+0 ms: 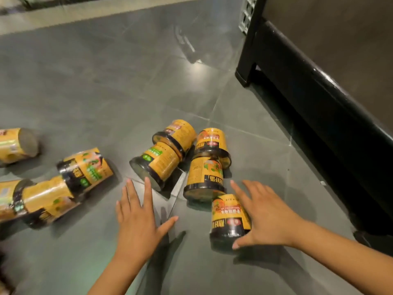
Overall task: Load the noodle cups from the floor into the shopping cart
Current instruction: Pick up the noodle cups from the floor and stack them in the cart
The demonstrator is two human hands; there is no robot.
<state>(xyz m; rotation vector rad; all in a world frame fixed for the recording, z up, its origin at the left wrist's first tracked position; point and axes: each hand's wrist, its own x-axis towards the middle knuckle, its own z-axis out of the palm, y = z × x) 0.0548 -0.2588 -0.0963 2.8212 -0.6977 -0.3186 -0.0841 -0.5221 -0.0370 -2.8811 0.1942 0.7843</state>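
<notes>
Noodle cup [230,220] touches right grip [268,213]; left grip [138,218] apart.

Noodle cups [204,179] left of cabinet [319,99]

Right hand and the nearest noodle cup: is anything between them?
Nothing visible. The right hand is open right beside the nearest noodle cup, with the thumb at its dark lower band. The left hand hovers open over bare floor. No cart is in view.

The noodle cups [204,177] are showing yellow-orange wrappers with black bands and green patches; the floor [106,81] is showing glossy grey tiles; at two o'clock the shelf base [319,99] is gleaming black.
</notes>
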